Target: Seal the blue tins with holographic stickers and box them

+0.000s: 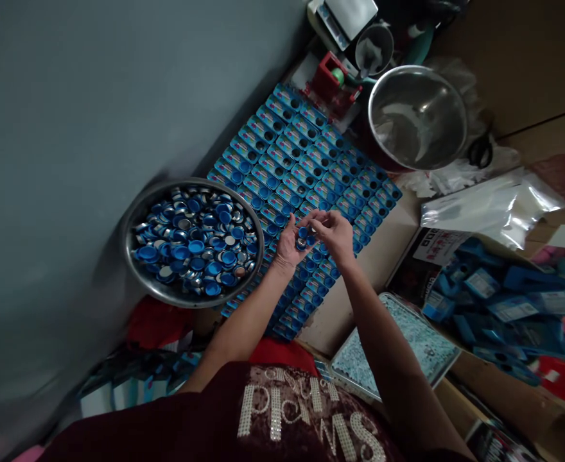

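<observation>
Over rows of blue packages [282, 154] with round recesses, my two hands meet. My left hand [288, 247] is cupped around several small blue and silver caps [302, 239]. The fingers of my right hand [334, 234] are pinched at the caps' right side; a cap seems to be between them, but it is too small to make out. To the left of my hands stands a large round metal bowl [133, 269] heaped with blue and silver caps [196, 247].
An empty metal pot [417, 119] stands at the upper right, near a red tape dispenser [329, 80] and a scale [352, 16]. Right of my forearm are a tray of pale blue pieces [398, 340] and a box of blue packages [499, 295]. A grey wall [70, 128] borders the left.
</observation>
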`<control>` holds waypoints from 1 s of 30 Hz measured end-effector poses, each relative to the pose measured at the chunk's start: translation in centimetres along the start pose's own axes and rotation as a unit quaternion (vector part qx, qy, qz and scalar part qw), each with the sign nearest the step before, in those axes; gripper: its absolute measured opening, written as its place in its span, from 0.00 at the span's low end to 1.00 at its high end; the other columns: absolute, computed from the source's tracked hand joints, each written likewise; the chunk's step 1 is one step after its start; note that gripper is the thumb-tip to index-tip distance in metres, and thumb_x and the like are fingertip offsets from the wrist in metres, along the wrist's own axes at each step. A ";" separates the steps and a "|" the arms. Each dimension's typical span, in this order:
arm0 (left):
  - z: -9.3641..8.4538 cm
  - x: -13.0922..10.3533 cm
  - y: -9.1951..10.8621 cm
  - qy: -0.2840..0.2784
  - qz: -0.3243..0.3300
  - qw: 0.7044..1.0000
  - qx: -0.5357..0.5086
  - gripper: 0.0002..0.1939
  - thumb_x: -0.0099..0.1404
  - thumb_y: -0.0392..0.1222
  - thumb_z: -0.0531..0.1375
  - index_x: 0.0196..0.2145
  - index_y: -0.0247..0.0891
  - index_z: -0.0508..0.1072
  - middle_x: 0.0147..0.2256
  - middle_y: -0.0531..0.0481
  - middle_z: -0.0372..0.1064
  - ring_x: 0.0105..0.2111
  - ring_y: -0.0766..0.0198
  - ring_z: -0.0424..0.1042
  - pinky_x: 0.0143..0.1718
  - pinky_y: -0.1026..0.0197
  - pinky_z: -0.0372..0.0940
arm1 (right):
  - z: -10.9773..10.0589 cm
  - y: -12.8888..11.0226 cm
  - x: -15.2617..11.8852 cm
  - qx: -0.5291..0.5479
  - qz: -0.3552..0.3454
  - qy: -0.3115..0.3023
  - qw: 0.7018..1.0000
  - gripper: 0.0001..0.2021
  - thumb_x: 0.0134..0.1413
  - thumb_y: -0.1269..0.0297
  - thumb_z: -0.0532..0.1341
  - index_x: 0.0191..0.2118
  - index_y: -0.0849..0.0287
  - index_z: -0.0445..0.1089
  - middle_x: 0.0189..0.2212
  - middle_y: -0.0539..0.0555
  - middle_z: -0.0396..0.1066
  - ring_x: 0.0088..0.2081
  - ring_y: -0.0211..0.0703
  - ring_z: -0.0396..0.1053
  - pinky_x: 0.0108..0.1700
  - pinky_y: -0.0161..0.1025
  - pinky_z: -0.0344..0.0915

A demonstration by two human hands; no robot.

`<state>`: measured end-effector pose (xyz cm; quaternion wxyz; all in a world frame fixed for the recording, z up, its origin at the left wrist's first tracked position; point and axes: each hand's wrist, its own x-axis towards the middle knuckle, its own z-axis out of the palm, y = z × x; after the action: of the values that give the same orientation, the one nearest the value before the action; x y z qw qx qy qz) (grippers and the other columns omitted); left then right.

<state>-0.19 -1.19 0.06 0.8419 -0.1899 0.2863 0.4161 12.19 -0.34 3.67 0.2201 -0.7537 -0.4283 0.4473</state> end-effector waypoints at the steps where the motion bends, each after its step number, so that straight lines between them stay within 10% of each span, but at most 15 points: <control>1: 0.2 0.1 0.1 0.004 0.004 1.000 0.001 0.34 0.82 0.59 0.44 0.71 0.36 0.68 0.65 0.39 0.72 0.69 0.49 0.67 0.68 0.50 0.66 | -0.2 0.3 0.1 0.054 0.016 -0.023 0.998 0.12 0.44 0.54 0.69 0.33 0.54 0.71 0.27 0.48 0.76 0.29 0.43 0.74 0.35 0.38 0.69; 6: 0.5 0.9 1.0 0.018 0.040 0.999 -0.012 0.31 0.81 0.58 0.47 0.71 0.39 0.68 0.68 0.42 0.69 0.70 0.50 0.66 0.67 0.49 0.68 | -1.7 0.3 2.2 0.147 0.032 -0.066 0.986 0.17 0.38 0.58 0.67 0.38 0.58 0.77 0.32 0.52 0.79 0.32 0.43 0.74 0.37 0.39 0.71; 12: 0.3 1.9 1.5 -0.013 0.066 0.997 -0.030 0.33 0.81 0.61 0.47 0.71 0.39 0.68 0.69 0.42 0.67 0.72 0.48 0.63 0.69 0.45 0.65 | -1.4 -3.1 10.5 -0.096 -0.118 0.101 0.983 0.15 0.52 0.64 0.60 0.42 0.58 0.80 0.40 0.57 0.82 0.42 0.49 0.78 0.47 0.43 0.73; 21: 1.1 2.0 1.6 -0.012 0.049 0.998 -0.024 0.34 0.82 0.59 0.42 0.70 0.36 0.69 0.67 0.40 0.70 0.72 0.49 0.63 0.73 0.47 0.59 | -0.4 -3.9 19.3 -0.370 -0.133 0.059 0.917 0.10 0.60 0.56 0.66 0.43 0.55 0.75 0.42 0.57 0.76 0.47 0.56 0.74 0.51 0.52 0.70; 30: 0.1 1.5 1.4 -0.045 0.047 0.997 -0.028 0.35 0.81 0.61 0.44 0.68 0.33 0.72 0.67 0.40 0.70 0.73 0.49 0.60 0.73 0.47 0.60 | -0.6 -6.4 16.7 -0.375 -0.095 0.054 0.920 0.10 0.59 0.55 0.69 0.38 0.54 0.72 0.39 0.56 0.77 0.46 0.57 0.74 0.48 0.48 0.67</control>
<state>-0.54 0.57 -0.92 0.8279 -0.1804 0.2449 0.4712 13.69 17.18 0.48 -0.0146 -0.7601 -0.6215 0.1892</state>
